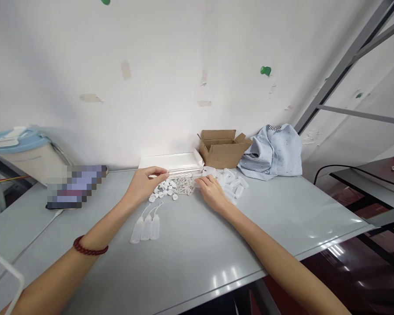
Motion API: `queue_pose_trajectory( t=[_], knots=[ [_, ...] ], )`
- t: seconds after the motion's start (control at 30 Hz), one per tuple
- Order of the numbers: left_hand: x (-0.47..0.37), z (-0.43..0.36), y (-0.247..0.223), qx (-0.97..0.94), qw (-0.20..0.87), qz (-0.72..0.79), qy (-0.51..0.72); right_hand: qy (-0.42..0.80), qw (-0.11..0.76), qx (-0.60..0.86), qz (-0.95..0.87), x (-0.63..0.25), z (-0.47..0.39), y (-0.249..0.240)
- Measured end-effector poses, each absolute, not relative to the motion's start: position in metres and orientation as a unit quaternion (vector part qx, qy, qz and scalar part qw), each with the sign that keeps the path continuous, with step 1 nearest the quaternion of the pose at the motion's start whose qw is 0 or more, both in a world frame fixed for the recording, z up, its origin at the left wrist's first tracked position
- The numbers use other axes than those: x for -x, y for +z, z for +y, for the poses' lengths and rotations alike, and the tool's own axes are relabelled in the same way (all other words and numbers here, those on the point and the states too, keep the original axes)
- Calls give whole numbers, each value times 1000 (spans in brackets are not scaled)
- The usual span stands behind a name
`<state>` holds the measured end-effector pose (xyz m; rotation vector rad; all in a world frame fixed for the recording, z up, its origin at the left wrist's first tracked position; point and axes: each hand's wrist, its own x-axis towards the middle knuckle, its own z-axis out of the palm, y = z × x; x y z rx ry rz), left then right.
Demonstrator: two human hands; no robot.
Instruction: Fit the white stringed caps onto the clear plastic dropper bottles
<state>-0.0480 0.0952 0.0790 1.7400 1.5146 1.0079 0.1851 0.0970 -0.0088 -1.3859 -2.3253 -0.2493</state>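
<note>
**Both hands at the small-parts pile on the grey table**

Left hand (143,183): fingers curled over the scattered small white plastic caps (164,191), whether pinching one cannot be told; right hand (211,191): fingers loosely spread, resting flat beside the tangle of thin white tubes (184,186), holding nothing visible; three filled white squeeze bottles (145,227) lie together nearer, left of centre; loose empty bottles (231,181) sit right; stacked clear bags (172,163) and an open brown cardboard box (221,148) stand far, against the wall; grey table (282,214).
</note>
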Motion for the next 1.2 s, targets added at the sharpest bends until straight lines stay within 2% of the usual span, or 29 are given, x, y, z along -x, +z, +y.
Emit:
queue_pose_trajectory(
  t=[0.1, 0.27, 0.4, 0.5, 0.57, 1.0, 1.2],
  knots=[
    [55, 80, 75, -601, 342, 597, 407, -82, 240, 492, -832, -185, 97, -7],
    [68, 61, 57, -525, 441, 571, 452, 30, 427, 449, -784, -181, 84, 5],
    [68, 48, 52, -483, 513, 537, 464, 260, 502, 438, -699, -167, 63, 19],
    [63, 42, 53, -470, 570, 502, 449, 477, 472, 422, -610, -153, 49, 26],
    [59, 39, 53, -464, 598, 485, 438, 547, 460, 395, -578, -147, 43, 28],
    [51, 30, 46, -481, 625, 455, 414, 618, 460, 355, -530, -146, 38, 23],
    [46, 28, 47, -491, 586, 488, 422, 621, 452, 362, -529, -145, 36, 26]
  ],
)
